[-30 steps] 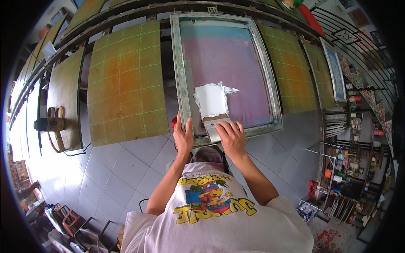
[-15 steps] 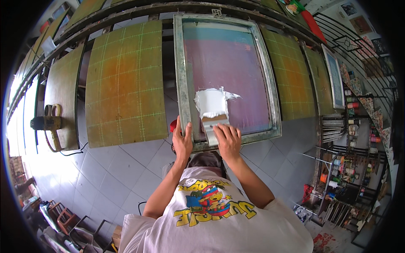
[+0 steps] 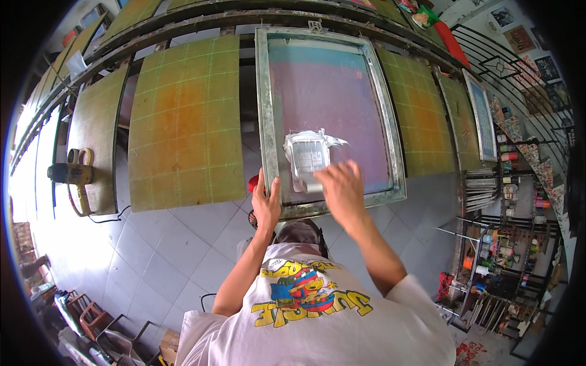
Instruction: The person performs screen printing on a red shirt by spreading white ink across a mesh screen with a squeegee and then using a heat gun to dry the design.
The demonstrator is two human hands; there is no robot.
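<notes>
The squeegee (image 3: 307, 187) sits crosswise at lower centre. The right hand (image 3: 342, 183) is nearer, at its right end; blur hides the grip. The left hand (image 3: 267, 204) clamps the screen's (image 3: 329, 97) lower-left rim.

Your purplish, metal-framed screen (image 3: 342, 91) has its near-left edge in your left hand (image 3: 267, 206); the squeegee (image 3: 307, 186) lies beside your blurred right hand (image 3: 342, 188), white ink (image 3: 305, 138) smeared ahead.

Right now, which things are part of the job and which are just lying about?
In use: framed screen, white paint on it, scraper, left hand, right hand.

Probably just lying about: yellow and black tool, cardboard box, coloured pots.
</notes>
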